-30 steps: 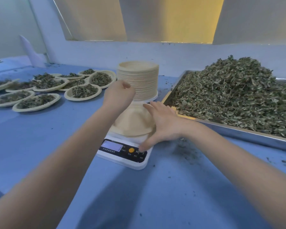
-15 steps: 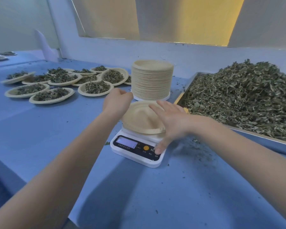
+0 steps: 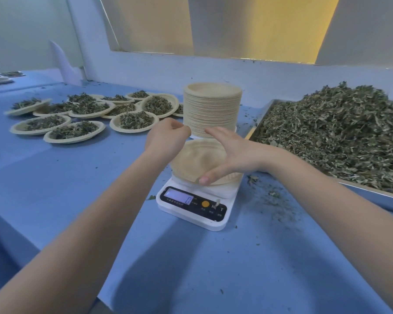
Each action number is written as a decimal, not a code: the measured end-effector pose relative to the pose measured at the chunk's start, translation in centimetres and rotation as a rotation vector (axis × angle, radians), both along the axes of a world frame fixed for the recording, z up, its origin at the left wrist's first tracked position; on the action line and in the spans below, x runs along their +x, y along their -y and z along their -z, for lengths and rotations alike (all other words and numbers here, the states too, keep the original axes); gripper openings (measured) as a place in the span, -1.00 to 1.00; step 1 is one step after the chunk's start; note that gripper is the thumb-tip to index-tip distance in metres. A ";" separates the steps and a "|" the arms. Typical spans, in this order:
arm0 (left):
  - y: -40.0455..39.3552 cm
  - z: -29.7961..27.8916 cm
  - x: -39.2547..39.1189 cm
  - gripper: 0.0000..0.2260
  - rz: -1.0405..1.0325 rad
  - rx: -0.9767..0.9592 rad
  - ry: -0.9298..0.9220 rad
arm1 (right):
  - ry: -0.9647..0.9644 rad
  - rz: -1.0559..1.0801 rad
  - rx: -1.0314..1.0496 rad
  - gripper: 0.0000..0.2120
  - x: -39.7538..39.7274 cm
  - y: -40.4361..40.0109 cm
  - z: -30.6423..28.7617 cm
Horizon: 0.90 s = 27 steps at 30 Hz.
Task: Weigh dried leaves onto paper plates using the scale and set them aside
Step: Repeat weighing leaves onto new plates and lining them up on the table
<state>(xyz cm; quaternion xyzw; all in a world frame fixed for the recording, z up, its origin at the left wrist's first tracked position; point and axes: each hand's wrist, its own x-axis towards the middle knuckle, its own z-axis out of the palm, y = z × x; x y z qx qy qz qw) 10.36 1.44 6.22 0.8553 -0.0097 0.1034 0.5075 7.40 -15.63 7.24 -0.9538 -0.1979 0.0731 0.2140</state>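
On the blue table [image 3: 55, 177], right hand [image 3: 234, 155] lay flat-fingered on the flimsy beige paper plate [image 3: 197, 159] atop the white scale [image 3: 193, 205], left hand [image 3: 168, 137] loosely curled, empty; probably best lifted by the rim.

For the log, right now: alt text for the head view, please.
An empty paper plate sits on a white scale between both hands; the plate stack stands behind, filled plates left, tray of dried leaves right.
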 end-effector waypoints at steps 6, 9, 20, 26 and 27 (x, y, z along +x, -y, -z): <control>3.2 -0.8 -0.4 -0.71 0.027 0.028 0.129 | 0.039 0.112 0.247 -0.06 0.6 2.4 0.5; 7.2 -1.6 -0.4 -0.67 0.111 0.039 0.184 | 0.077 0.230 0.367 -0.16 0.4 5.1 0.4; 24.2 0.7 1.1 -0.54 0.424 0.446 -0.071 | 0.147 0.560 -0.260 -0.30 0.3 17.2 0.6; 26.7 1.8 4.6 -0.36 0.344 0.582 -0.283 | 0.006 0.642 -0.270 -0.01 2.8 21.1 2.0; 26.8 2.0 5.2 -0.30 0.352 0.565 -0.305 | -0.023 0.655 -0.262 0.05 3.2 21.6 2.3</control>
